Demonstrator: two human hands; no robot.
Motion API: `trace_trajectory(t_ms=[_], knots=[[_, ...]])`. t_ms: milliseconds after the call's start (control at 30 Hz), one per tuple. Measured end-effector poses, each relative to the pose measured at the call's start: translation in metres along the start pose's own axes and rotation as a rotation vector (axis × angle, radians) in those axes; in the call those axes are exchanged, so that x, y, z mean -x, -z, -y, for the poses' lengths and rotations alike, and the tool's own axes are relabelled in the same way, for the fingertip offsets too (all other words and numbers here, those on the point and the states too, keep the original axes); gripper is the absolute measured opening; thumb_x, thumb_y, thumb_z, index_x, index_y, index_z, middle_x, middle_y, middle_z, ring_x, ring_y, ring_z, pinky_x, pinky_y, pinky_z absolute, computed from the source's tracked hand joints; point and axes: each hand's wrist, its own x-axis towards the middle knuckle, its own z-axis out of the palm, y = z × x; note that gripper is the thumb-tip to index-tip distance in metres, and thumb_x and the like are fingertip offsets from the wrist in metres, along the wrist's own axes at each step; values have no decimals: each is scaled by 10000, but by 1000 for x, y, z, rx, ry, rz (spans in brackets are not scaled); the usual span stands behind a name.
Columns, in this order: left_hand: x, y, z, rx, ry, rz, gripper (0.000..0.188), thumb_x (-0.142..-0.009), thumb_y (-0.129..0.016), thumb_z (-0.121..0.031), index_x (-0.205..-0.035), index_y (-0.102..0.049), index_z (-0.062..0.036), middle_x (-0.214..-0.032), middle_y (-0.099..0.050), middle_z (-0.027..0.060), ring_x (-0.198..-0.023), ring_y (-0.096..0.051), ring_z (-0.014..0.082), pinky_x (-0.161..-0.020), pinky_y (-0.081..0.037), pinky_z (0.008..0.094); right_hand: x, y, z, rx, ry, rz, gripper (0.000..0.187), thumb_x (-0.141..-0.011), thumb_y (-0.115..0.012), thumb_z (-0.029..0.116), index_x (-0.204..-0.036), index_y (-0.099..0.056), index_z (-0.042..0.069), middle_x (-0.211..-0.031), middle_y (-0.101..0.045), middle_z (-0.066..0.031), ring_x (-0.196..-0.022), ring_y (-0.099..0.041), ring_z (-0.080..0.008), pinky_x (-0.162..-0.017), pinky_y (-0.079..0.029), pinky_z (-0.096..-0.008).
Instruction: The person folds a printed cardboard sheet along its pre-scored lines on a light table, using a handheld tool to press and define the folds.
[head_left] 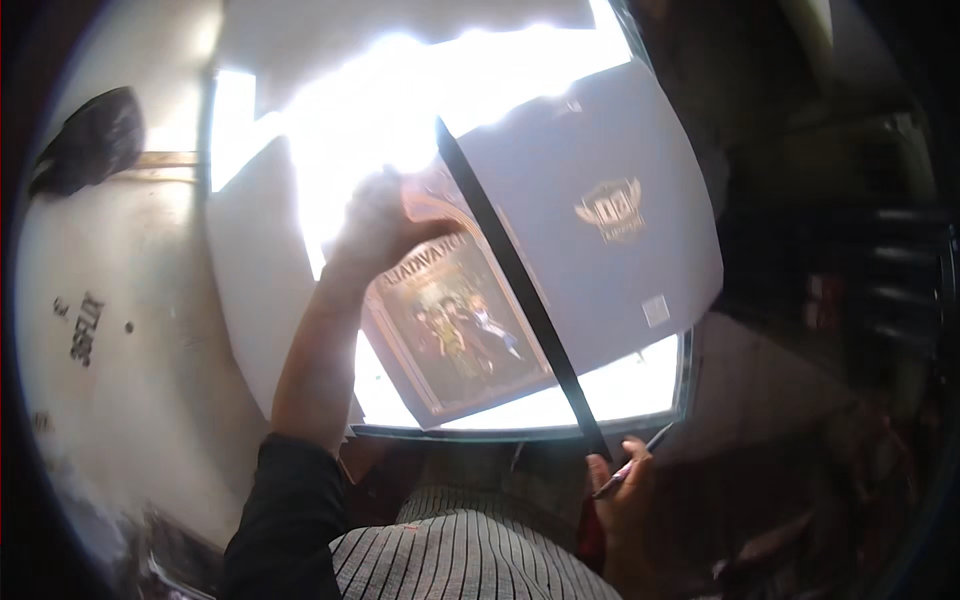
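Observation:
A large printed sheet (590, 290) lies on a bright light table (645, 368), with a framed picture of several figures on its left part and a winged emblem on its right. My left hand (385, 225) rests over the picture, thumb spread out to the right; glare washes out its other fingers. Diagonally across the sheet runs a long black straight strip (515, 270), like a ruler. At the table's near edge, my right hand (625, 505) grips a slim pen-like tool (658, 438). Its thumb is beside the strip's lower end; whether they touch, I cannot tell.
To the left is a pale surface (130, 400) with dark printed marks and a dark, bunched object (95, 140) at its far side. Dark, indistinct things fill the right side. My striped garment (460, 560) shows at the lower edge.

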Motion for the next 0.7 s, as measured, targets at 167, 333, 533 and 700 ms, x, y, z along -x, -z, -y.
trace_trajectory(t_ms=[167, 333, 533, 700], knots=[[-24, 5, -18, -48, 49, 45, 1003, -592, -936, -549, -1304, -505, 10, -1257, -572, 246, -1290, -488, 385, -1050, -408, 477, 12, -38, 17, -111, -199, -7, 373, -871, -755, 149, -1109, -492, 33, -1000, -578, -188, -863, -614, -352, -735, -501, -442], [-88, 79, 4, -134, -47, -193, 594, -839, -803, -351, -1250, -497, -52, -995, -704, 168, -917, -703, 344, -829, -537, 467, 55, -43, -24, 81, -228, -137, 364, -830, -768, 215, -1073, -553, 50, -874, -598, -133, -778, -649, -287, -675, -535, -370], [-199, 159, 23, -336, -258, -1312, 629, -908, -699, -465, -1410, -486, -153, -1435, -484, 159, -1374, -415, 307, -1063, -316, 616, 45, -1, -4, 919, 327, -80, 362, -822, -799, 252, -1008, -553, 62, -867, -599, -138, -754, -598, -299, -722, -525, -408], [-203, 67, 33, -377, -16, -380, 707, -948, -466, -680, -1405, -513, -143, -1453, -489, 109, -1394, -411, 303, -1131, -235, 671, 61, -17, -14, 661, 129, -97, 372, -827, -805, 271, -1000, -547, 67, -835, -595, -113, -681, -570, -271, -651, -505, -408]])
